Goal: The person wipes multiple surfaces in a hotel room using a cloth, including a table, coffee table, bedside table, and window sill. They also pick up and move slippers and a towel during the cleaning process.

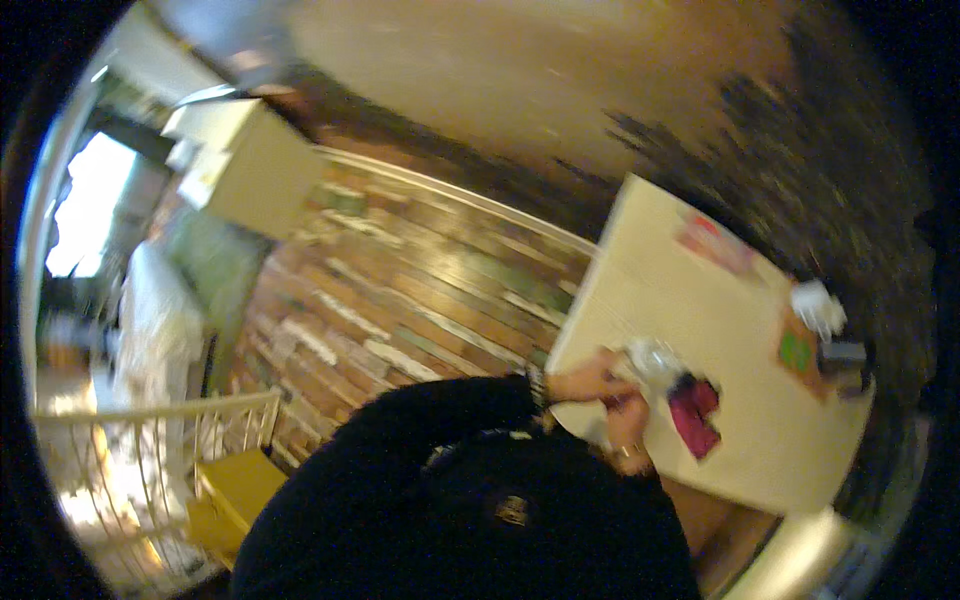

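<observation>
From where I stand, the person's left hand [583, 380] and right hand [628, 418] are together over the near left edge of the table [610, 290], fingers bent in and meeting at the tips; the blur is too strong for me to tell whether anything small is pinched between them. There is a band [537, 386] at the left wrist and something pale [630, 453] around the right one, both coming out of black sleeves. Just beyond the fingertips, up and to the right, sits a crumpled piece of clear plastic [655, 360], so close that I can't say if the fingers touch it. Right beside that, to the right of the hands, lies a crimson bundle [693, 418], dark at its upper end, its long axis slanting from the plastic down and rightward towards the person's side; the right hand is plainly the nearer to it, with only a narrow gap between, and nobody is gripping it. Farther over the tabletop, well apart from the hands, are a pink-and-red flat packet [715, 245] near the far edge, then a white object [818, 306], a brown piece with a green patch [797, 352] and a dark grey item [842, 354]. Off to the left I see multicoloured boards [410, 300], a cream cabinet [270, 175] and a pale railing [165, 408] beside a yellow box [240, 488].
</observation>
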Demonstrator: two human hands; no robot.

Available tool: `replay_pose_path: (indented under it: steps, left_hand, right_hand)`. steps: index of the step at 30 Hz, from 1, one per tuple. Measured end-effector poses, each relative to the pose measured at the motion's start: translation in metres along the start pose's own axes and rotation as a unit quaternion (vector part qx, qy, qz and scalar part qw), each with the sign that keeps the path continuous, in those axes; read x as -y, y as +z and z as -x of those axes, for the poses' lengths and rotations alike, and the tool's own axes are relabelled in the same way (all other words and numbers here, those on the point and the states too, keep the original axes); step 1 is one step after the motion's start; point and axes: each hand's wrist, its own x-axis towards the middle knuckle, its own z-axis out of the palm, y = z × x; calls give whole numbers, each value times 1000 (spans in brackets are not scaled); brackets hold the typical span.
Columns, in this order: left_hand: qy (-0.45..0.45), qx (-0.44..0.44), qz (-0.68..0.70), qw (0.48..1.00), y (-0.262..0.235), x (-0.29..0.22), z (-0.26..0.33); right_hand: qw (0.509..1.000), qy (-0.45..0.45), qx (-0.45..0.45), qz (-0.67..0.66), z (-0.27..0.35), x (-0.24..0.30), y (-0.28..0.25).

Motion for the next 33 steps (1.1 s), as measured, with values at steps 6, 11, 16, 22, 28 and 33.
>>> replay_pose_path:
  steps: [6,11,16,22,28,33]
  left_hand:
    - [131,-94,-167,973,7,-17,-28]
    - [179,-63,-147,971,12,-15,-45]
    - [197,-98,-201,955,16,-14,-46]
    - [196,-131,-223,946,27,-17,-48]
    - [198,-132,-223,945,30,-14,-49]
    - [173,-133,-213,952,33,-11,-52]
  right_hand:
    - [939,-176,-102,278,25,54,-44]
    - [903,-212,-144,345,17,92,-49]
    - [938,-172,-170,246,1,110,-39]
    - [932,-173,-120,296,-2,118,-38]
    - [870,-177,-80,453,-8,126,-37]
    - [727,-306,-5,614,-10,144,-32]
